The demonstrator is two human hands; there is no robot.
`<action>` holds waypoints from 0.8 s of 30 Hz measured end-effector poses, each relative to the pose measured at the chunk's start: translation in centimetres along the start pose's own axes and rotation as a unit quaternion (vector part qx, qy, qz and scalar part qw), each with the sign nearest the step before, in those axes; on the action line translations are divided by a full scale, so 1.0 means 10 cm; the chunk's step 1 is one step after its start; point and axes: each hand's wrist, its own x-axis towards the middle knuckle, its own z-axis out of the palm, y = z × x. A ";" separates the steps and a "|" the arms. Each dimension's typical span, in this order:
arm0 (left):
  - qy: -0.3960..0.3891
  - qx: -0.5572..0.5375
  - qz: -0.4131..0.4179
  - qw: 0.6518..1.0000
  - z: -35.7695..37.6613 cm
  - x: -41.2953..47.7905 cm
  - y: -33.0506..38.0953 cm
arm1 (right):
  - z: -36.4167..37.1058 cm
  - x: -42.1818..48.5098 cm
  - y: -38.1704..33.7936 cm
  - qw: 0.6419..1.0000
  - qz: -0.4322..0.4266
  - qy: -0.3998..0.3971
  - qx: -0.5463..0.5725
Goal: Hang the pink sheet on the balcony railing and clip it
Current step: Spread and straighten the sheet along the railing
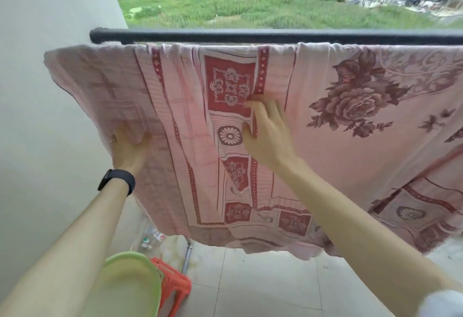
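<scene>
The pink sheet, printed with dark red squares and a large rose, is draped over the black balcony railing and hangs down toward the floor. My left hand grips the sheet's left edge, thumb on the front and fingers hidden behind the cloth. My right hand pinches a fold of the sheet near its middle, by the red square. No clip is in view.
A white wall closes the left side, where the railing ends. A light green basin sits on a red plastic stool at the lower left. Small bottles lie on the tiled floor by the wall.
</scene>
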 end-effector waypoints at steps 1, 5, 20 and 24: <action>0.018 -0.010 0.007 1.000 -0.12 0.14 0.06 | 0.01 0.18 -0.12 1.000 -0.017 0.012 -0.012; 0.094 -0.087 0.026 0.991 -0.59 0.69 0.45 | 0.02 0.84 -0.56 0.987 -0.082 0.116 -0.081; -0.095 -0.327 0.055 0.939 -1.32 1.44 0.81 | 0.18 1.42 -0.79 0.962 -0.078 0.062 -0.254; 0.017 -0.337 0.056 0.940 -1.48 1.57 0.71 | -0.15 1.30 -0.40 0.955 -0.048 0.081 -0.282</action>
